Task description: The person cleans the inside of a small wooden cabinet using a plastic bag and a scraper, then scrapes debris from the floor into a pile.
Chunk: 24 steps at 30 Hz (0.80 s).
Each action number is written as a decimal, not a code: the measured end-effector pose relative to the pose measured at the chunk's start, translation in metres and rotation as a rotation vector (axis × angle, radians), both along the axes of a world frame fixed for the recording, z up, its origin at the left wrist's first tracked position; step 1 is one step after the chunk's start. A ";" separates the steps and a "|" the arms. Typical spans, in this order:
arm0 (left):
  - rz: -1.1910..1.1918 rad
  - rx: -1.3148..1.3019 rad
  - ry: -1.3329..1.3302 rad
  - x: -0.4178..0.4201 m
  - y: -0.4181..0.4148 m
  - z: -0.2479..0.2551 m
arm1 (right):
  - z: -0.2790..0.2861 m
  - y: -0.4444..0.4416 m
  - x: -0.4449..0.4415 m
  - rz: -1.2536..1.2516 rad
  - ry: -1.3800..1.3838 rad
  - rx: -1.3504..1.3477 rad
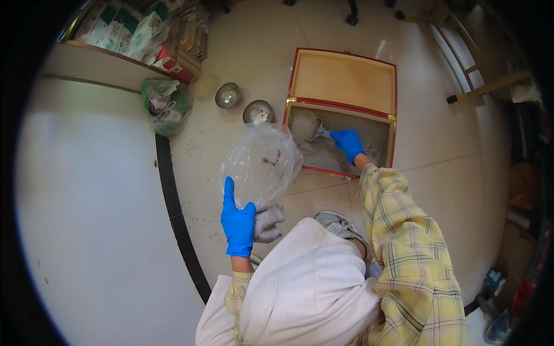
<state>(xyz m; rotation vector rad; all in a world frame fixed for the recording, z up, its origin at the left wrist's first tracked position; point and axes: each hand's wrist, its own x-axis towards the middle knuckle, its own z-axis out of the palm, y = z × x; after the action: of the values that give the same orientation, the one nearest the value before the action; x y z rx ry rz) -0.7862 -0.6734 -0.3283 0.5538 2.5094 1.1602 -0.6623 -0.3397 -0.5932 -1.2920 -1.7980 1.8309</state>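
My right hand (348, 145), in a blue disposable glove, grips the handle of a grey plastic scoop (320, 132). The scoop's head rests in grey granular material (303, 123) that looks like sand or cat litter. This material lies in a red-edged wooden box (394, 147), whose hinged lid (344, 80) is tipped back. At the box's left, a clear plastic bag (255, 147) hangs from my gloved left hand (238, 222), index finger stretched along its edge. Small dark bits show in or through the bag. A grey, soft-looking item (268, 222) lies beside my left hand.
Two metal bowls (227, 95) (258, 112) stand beyond the bag; the nearer contains pale bits. A tied green-tinted bag (166, 106) sits by a white panel (99, 194) on the left. Packages (125, 30) fill a shelf above. Wooden furniture legs (489, 86) stand at right.
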 end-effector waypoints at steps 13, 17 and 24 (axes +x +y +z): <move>0.005 0.049 -0.033 -0.001 0.000 -0.007 | 0.022 0.024 0.005 0.174 0.084 -0.045; -0.006 0.072 -0.036 -0.002 -0.003 -0.011 | 0.036 0.031 0.005 0.227 -0.027 -0.072; 0.020 0.130 -0.119 0.000 0.003 0.000 | 0.026 0.014 0.024 0.197 0.056 -0.296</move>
<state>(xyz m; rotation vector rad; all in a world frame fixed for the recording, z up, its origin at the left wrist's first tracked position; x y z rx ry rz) -0.7866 -0.6706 -0.3283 0.4784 2.3568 1.3304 -0.6386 -0.3261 -0.5677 -1.1774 -1.7271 2.2881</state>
